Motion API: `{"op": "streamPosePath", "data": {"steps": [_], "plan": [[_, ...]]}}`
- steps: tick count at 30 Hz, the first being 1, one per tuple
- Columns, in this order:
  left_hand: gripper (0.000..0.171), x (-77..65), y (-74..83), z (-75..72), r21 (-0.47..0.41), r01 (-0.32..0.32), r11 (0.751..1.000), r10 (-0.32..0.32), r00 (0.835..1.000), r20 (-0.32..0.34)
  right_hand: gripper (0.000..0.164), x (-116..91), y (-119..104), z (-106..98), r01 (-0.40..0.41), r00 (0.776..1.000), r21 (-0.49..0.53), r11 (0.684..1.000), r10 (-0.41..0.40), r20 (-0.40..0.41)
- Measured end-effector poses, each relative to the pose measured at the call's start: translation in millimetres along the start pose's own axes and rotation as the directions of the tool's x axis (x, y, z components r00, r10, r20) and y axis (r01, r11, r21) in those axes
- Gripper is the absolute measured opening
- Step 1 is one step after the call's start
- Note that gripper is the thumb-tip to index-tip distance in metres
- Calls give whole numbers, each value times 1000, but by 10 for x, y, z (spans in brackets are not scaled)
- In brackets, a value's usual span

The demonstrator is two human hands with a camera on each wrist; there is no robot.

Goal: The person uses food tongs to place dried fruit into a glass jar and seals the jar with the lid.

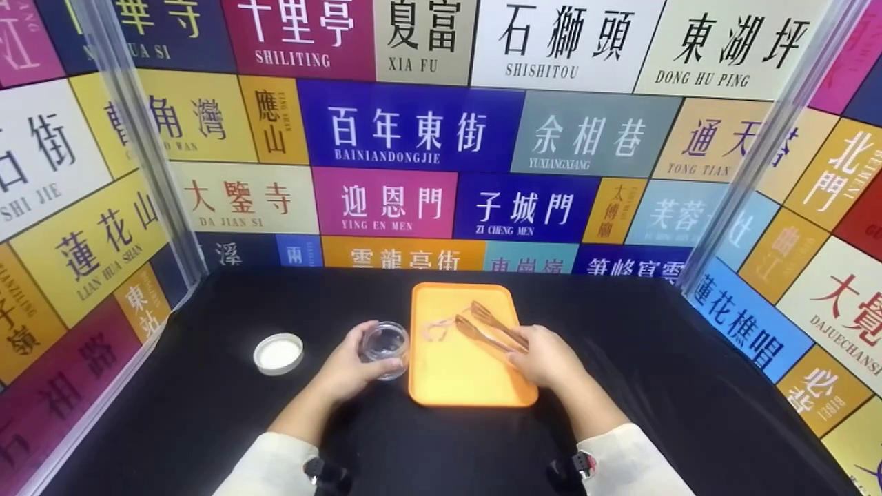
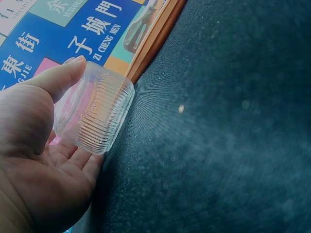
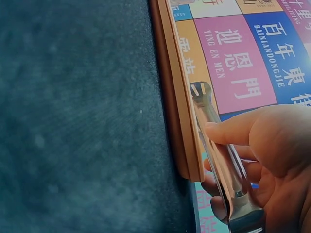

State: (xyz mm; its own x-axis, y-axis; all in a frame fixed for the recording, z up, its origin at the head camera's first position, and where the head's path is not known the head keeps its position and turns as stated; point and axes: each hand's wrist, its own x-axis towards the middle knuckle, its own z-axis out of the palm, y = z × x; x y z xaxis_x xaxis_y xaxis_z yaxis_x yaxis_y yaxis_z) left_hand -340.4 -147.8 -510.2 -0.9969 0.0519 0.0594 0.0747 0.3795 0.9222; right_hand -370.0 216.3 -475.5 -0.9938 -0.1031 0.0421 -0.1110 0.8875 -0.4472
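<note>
My left hand (image 1: 355,365) holds a clear glass jar (image 1: 386,348) just left of the orange tray, thumb on its near side and fingers round the other. Ribbed walls show on the jar (image 2: 104,109) in the left wrist view. My right hand (image 1: 548,355) grips metal tongs (image 1: 488,332) near their closed end. The slotted tips of the tongs are apart and point over the tray (image 1: 468,382) toward the back left. Beside those tips, thin pale curled strips (image 1: 435,331) lie on the tray. In the right wrist view, the thumb presses one arm of the tongs (image 3: 226,165).
A round white lid (image 1: 278,354) lies on the black tablecloth (image 1: 207,406) to the left of my left hand. Printed panels (image 1: 413,131) with place names rise behind the table and along both sides, with clear posts (image 1: 741,158) at the corners.
</note>
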Motion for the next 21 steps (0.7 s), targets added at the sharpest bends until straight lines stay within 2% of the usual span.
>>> {"op": "streamPosePath", "data": {"steps": [4, 10, 21], "plan": [[97, -4, 7, 0, 2, 10, 1000, -10, 1000, -3, 47, -7, 4, 10, 16, 1000, 2, 1000, -16, -7], [96, 1, 11, 3, -9, 18, 1000, -18, 1000, 0, 38, -12, -8, 7, -14, 1000, 36, 999, 14, -5], [96, -9, 12, 1, -10, 14, 1000, -14, 1000, 0, 35, 1, 1, 5, -8, 1000, 45, 999, 9, -21]]}}
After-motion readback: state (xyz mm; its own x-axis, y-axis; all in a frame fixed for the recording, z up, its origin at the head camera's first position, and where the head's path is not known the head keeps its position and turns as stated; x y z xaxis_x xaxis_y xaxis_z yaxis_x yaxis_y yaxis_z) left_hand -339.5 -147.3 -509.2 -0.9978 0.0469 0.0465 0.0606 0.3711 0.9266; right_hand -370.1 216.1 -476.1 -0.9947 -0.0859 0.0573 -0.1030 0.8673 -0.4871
